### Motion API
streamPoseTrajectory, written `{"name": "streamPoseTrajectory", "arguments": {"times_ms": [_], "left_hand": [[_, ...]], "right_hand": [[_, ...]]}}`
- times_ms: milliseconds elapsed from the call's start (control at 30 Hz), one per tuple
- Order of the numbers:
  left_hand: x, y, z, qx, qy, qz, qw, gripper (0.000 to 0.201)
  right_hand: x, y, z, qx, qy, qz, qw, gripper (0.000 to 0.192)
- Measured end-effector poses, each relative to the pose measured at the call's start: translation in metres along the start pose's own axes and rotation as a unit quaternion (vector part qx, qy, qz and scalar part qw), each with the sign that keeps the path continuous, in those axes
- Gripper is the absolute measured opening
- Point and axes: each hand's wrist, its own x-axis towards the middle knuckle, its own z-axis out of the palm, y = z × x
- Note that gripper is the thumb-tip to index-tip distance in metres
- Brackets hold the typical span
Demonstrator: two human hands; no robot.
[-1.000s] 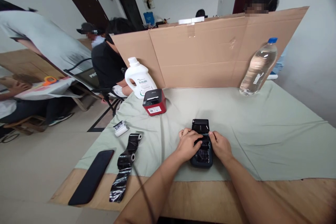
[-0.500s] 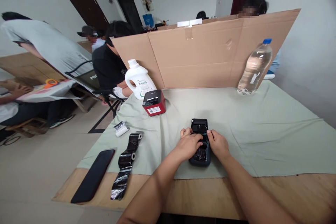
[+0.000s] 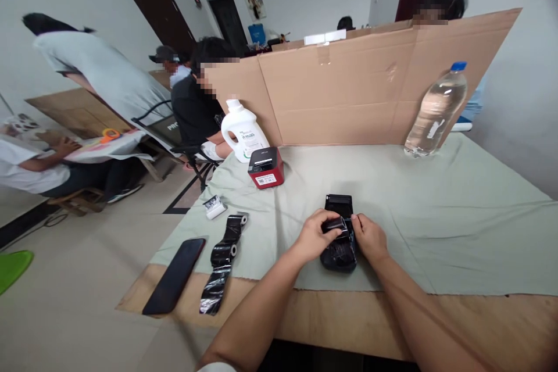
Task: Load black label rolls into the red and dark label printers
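Observation:
A small black portable printer [image 3: 339,264] lies on the cloth in front of me, its lid [image 3: 339,203] tipped open away from me. Between the thumb and fingers of my left hand [image 3: 314,234] is a black ribbon roll [image 3: 335,225], raised at the printer's opening. Dark, shiny film shows in the compartment below it. My right hand [image 3: 369,237] is closed at the printer's right edge, thumb and fingertips pinching near the lid hinge. The fingers' far sides are hidden.
Left of my arms lie a strip of black ribbon with two rolls [image 3: 223,253], a black phone [image 3: 175,276] and a small white roll [image 3: 214,207]. Behind stand a red-black box-shaped device [image 3: 267,168], a white jug [image 3: 244,131], a water bottle [image 3: 436,110] and a cardboard screen [image 3: 340,93]. Several people are nearby.
My left hand has lifted the black ribbon roll up from inside the printer, where its fingers were reaching before. My right hand stays at the printer's right edge. The view has shifted slightly left.

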Motion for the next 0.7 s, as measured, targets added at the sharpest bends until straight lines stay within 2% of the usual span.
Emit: {"name": "streamPoseTrajectory", "arguments": {"times_ms": [67,133,233,333,433,500,600,667,700], "left_hand": [[-0.009,-0.001,-0.021,-0.045,0.017,-0.019,0.999,0.027],[-0.021,-0.004,-0.051,-0.020,-0.003,-0.040,0.999,0.029],[-0.042,-0.017,-0.100,0.106,-0.066,-0.081,0.989,0.029],[-0.062,-0.033,-0.138,0.245,-0.082,-0.122,0.958,0.028],[-0.075,-0.045,-0.160,0.344,-0.095,-0.137,0.924,0.029],[-0.076,-0.052,-0.170,0.360,-0.088,-0.121,0.921,0.030],[-0.067,-0.063,-0.186,0.387,-0.013,-0.092,0.917,0.032],[-0.058,-0.074,-0.197,0.443,0.033,-0.110,0.889,0.039],[-0.054,-0.079,-0.202,0.469,0.037,-0.129,0.873,0.043]], "right_hand": [[0.000,0.000,0.000,-0.005,-0.003,0.007,1.000,0.041],[0.000,0.000,0.000,-0.008,-0.005,0.011,1.000,0.041],[0.001,0.000,0.001,-0.007,-0.008,0.012,1.000,0.040],[0.001,-0.001,0.001,-0.008,-0.013,0.019,1.000,0.041],[0.001,-0.002,0.000,-0.010,-0.015,0.022,1.000,0.040],[0.001,-0.003,-0.001,-0.010,-0.014,0.022,1.000,0.040],[0.001,-0.002,-0.001,-0.009,-0.012,0.017,1.000,0.040],[0.001,0.000,0.000,-0.010,-0.011,0.012,1.000,0.040],[0.001,0.001,0.000,-0.010,-0.010,0.011,1.000,0.040]]}}
